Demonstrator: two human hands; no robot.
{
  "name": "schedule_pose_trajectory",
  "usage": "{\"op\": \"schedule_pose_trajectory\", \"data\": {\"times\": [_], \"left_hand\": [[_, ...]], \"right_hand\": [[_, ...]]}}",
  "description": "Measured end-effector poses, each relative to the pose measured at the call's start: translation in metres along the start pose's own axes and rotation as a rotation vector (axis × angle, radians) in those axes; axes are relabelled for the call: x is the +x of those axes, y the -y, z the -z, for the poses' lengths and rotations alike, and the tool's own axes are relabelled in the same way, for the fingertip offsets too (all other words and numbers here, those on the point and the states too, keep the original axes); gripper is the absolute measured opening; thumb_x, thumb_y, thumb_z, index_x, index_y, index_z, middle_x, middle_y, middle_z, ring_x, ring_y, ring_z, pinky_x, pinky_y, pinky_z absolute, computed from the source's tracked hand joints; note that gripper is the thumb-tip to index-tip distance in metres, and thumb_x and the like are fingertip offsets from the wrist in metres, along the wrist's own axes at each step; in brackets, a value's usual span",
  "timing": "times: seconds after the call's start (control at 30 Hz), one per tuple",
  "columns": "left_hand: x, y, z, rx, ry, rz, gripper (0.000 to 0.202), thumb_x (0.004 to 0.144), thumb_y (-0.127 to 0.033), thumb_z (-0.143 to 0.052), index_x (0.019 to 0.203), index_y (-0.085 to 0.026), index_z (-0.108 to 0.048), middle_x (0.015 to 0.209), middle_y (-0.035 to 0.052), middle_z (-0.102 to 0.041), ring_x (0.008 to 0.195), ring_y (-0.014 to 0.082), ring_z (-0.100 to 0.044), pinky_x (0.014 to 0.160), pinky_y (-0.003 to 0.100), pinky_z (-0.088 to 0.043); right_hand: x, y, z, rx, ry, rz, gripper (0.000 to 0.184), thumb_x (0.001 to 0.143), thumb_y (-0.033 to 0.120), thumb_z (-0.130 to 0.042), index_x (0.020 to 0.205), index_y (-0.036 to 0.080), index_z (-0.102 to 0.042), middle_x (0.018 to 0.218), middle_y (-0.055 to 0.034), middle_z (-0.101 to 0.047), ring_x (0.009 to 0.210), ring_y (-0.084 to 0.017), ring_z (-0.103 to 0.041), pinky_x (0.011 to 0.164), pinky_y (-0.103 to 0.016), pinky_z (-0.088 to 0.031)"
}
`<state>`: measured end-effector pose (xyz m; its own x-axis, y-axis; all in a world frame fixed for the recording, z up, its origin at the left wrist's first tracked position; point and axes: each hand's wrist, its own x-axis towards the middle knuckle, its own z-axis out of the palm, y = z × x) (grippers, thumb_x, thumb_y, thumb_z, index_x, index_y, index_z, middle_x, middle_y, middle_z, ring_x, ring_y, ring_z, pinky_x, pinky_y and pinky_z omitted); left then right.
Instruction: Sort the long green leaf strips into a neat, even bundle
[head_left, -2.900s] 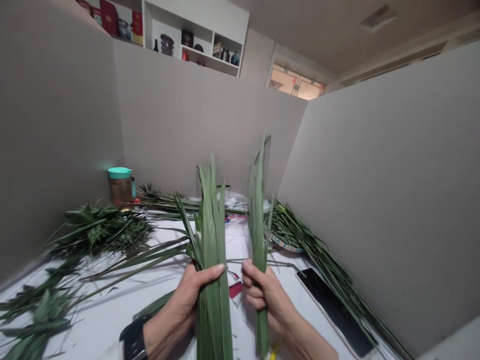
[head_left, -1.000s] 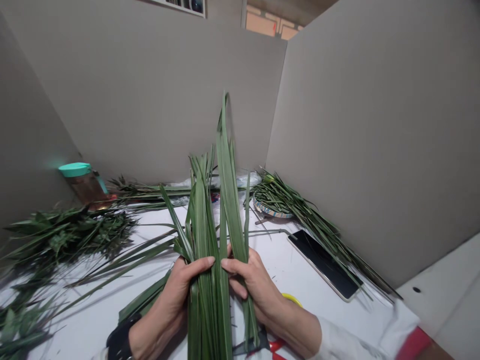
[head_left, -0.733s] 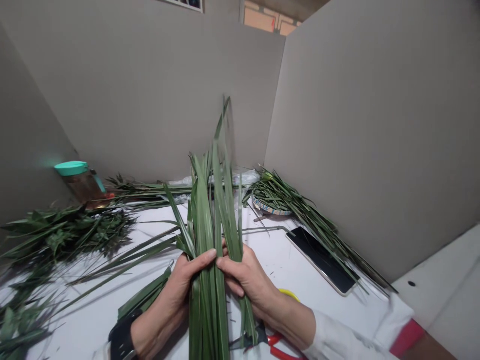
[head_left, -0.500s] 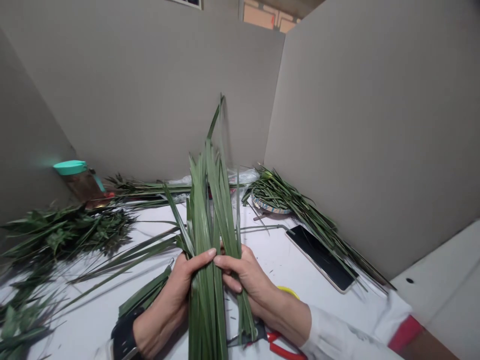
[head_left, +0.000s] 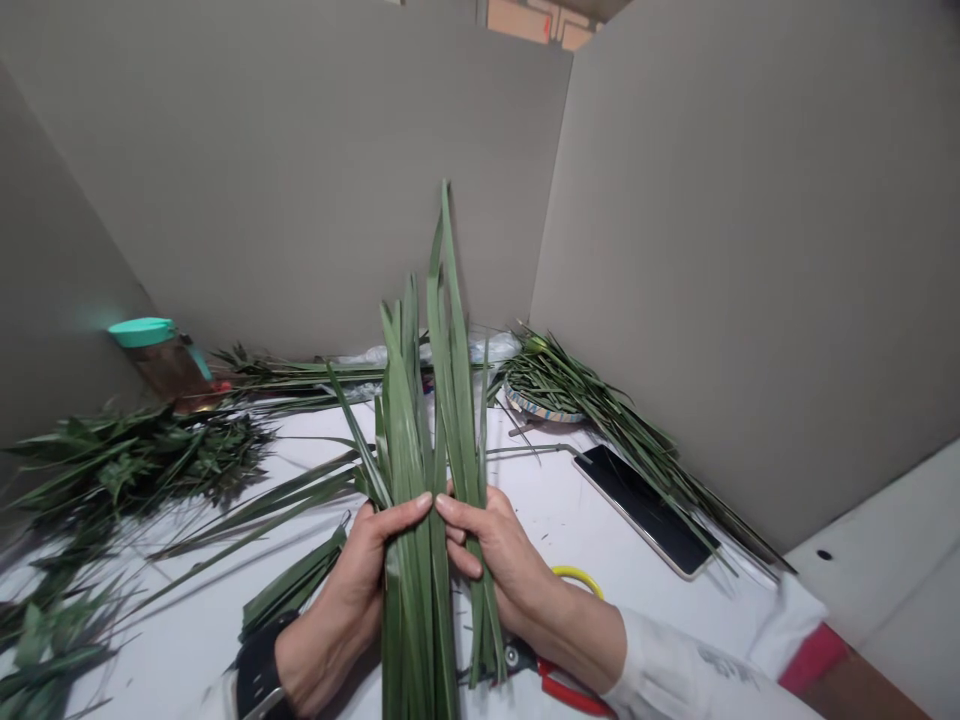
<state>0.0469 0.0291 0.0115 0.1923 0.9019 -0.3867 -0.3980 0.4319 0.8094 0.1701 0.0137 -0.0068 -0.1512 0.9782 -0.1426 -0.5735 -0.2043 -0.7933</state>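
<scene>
The left hand (head_left: pixel 337 590) and right hand (head_left: pixel 502 570) are both closed around one upright sheaf of long green leaves (head_left: pixel 409 500) at lower centre, their fingertips almost meeting across it. Just below the right hand lies one pair of red-handled scissors (head_left: pixel 566 685), and one dark-screened phone (head_left: pixel 641 510) sits further right on the white tabletop (head_left: pixel 172 650).

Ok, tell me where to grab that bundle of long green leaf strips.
Grip the bundle of long green leaf strips low, where the left hand and right hand hold it, coming from the near side: the strips lie packed there, while their tips splay apart.
</scene>
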Motion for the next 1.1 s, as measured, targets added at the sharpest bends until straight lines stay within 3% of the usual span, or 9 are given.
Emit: {"op": "schedule_pose_trajectory", "data": {"times": [0.23,0.4,0.57,0.7,0.8,0.93,1.1], "left_hand": [[0.005,-0.008,0.007,-0.031,-0.044,0.016,0.012,0.067,-0.016,-0.073,0.059,-0.012,-0.065,0.051,0.0069,-0.070,0.039,0.0197,-0.063,0.040,0.029,-0.053],[0.003,-0.012,0.009,-0.028,-0.015,-0.022,0.013,0.066,-0.021,-0.077,0.066,-0.012,-0.068,0.055,0.0071,-0.072,0.041,0.0203,-0.064,0.043,0.029,-0.054],[-0.002,-0.012,0.004,0.010,0.078,-0.007,0.026,0.068,-0.032,-0.075,0.055,-0.012,-0.064,0.046,0.0093,-0.066,0.034,0.0238,-0.060,0.036,0.034,-0.051],[0.003,-0.008,0.008,-0.010,0.058,-0.078,0.027,0.069,-0.027,-0.075,0.051,-0.014,-0.061,0.040,0.0035,-0.060,0.032,0.0169,-0.056,0.035,0.028,-0.048],[0.008,-0.005,0.014,-0.018,0.021,-0.124,0.016,0.073,-0.023,-0.074,0.065,-0.013,-0.065,0.048,0.0016,-0.065,0.037,0.0146,-0.058,0.039,0.026,-0.050],[0.012,-0.008,0.023,-0.021,-0.049,-0.179,0.010,0.078,-0.017,-0.074,0.081,-0.013,-0.065,0.061,-0.0033,-0.067,0.046,0.0103,-0.060,0.047,0.024,-0.052],[0.014,-0.013,0.028,-0.010,-0.093,-0.216,0.010,0.082,-0.014,-0.071,0.089,-0.013,-0.066,0.072,-0.0029,-0.068,0.052,0.0099,-0.061,0.052,0.024,-0.054]], "right_hand": [[-0.010,0.013,-0.003,-0.036,0.025,0.098,0.030,0.080,0.033,-0.072,0.079,0.018,-0.047,0.060,0.0093,-0.046,0.038,-0.001,-0.028,0.041,-0.018,-0.018],[-0.009,0.020,-0.005,-0.101,0.061,0.130,0.029,0.079,0.038,-0.075,0.080,0.017,-0.054,0.063,0.0079,-0.046,0.041,-0.001,-0.032,0.040,-0.017,-0.019],[-0.008,0.013,-0.005,-0.210,0.136,0.019,0.031,0.079,0.043,-0.073,0.077,0.015,-0.061,0.054,0.0066,-0.046,0.041,-0.005,-0.035,0.040,-0.018,-0.026],[-0.017,0.011,-0.006,-0.289,0.087,0.026,0.033,0.079,0.046,-0.072,0.073,0.015,-0.064,0.061,0.0014,-0.055,0.054,-0.010,-0.048,0.052,-0.022,-0.040],[-0.032,0.012,-0.009,-0.322,0.021,0.095,0.034,0.081,0.048,-0.070,0.069,0.017,-0.063,0.075,-0.0014,-0.061,0.071,-0.015,-0.056,0.070,-0.026,-0.045],[-0.063,0.008,-0.008,-0.296,-0.047,0.226,0.040,0.087,0.054,-0.062,0.064,0.021,-0.063,0.071,-0.0037,-0.062,0.077,-0.021,-0.060,0.082,-0.035,-0.045],[-0.115,0.011,0.025,-0.258,-0.126,0.368,0.041,0.083,0.062,-0.060,0.059,0.030,-0.057,0.052,-0.0014,-0.046,0.055,-0.023,-0.050,0.058,-0.040,-0.043]]}}
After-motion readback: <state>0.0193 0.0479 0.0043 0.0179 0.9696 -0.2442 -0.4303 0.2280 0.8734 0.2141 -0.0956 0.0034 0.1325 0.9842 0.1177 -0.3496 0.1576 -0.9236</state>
